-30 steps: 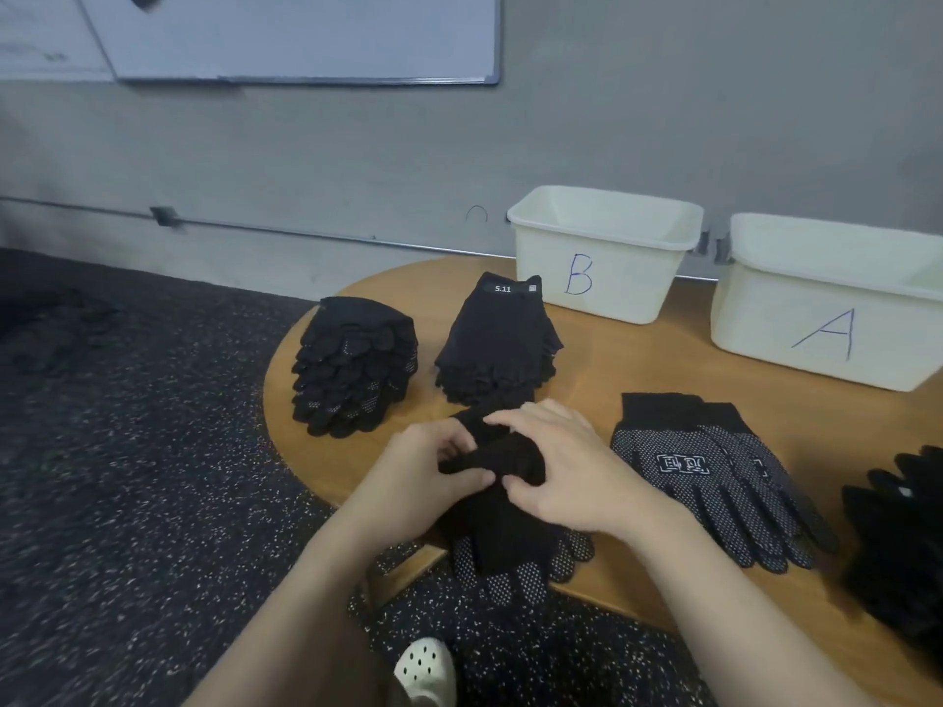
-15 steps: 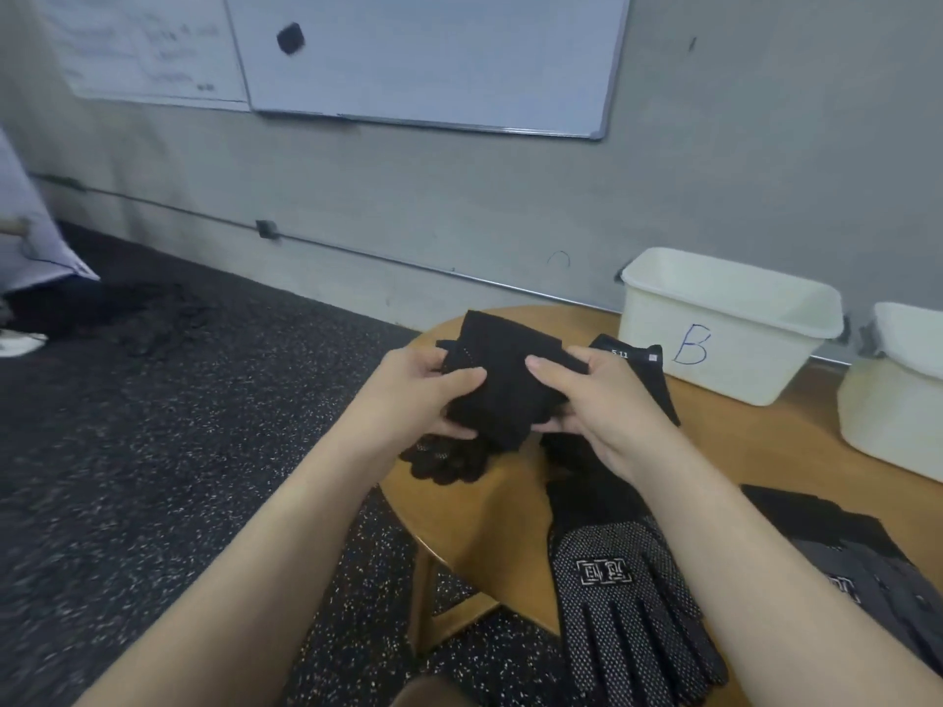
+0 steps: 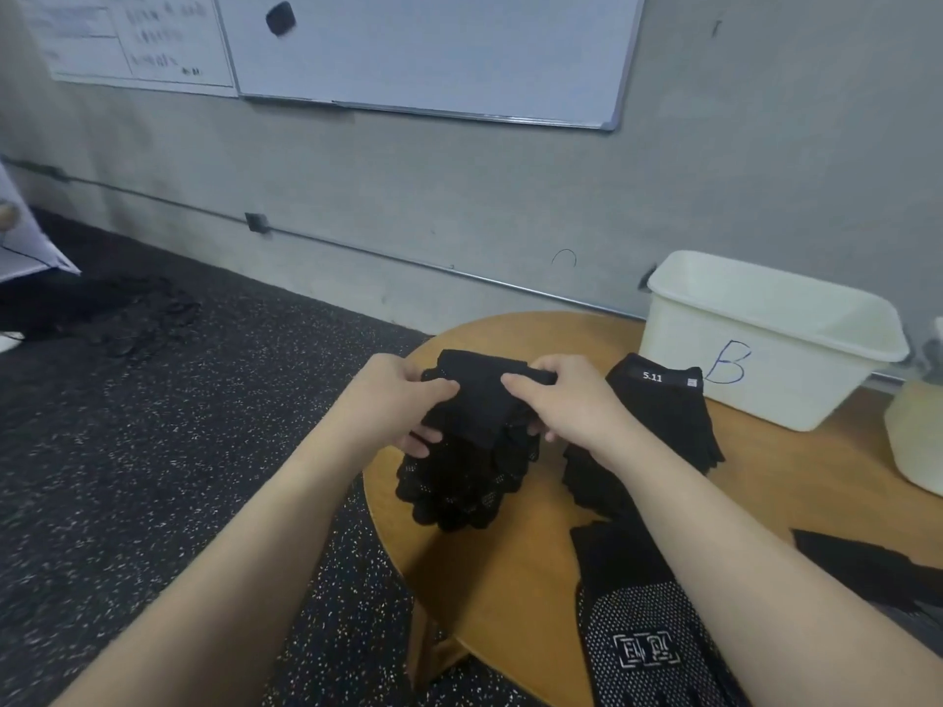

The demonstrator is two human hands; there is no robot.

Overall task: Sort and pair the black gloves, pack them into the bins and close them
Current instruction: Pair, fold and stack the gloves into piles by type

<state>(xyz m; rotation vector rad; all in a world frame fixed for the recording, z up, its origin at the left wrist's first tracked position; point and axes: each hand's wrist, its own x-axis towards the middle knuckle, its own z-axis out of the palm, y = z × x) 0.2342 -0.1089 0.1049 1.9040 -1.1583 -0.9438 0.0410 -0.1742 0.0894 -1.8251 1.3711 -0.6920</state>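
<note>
At frame centre, above my round bench (image 3: 510, 579), my left hand (image 3: 395, 400) and right hand (image 3: 564, 400) each pinch a folded black glove (image 3: 482, 405) over a glove stack (image 3: 464, 482); bin B (image 3: 765, 344) stands at the right.

Bin B (image 3: 796, 395) stands at the table's (image 3: 500, 579) back, labelled gloves (image 3: 668, 405) before it, dotted stack (image 3: 459, 487) left.

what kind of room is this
Likely a workshop or training room, not a home: whiteboards on a bare grey wall, speckled rubber flooring, and a lettered sorting bin B on a round wooden table.
</note>
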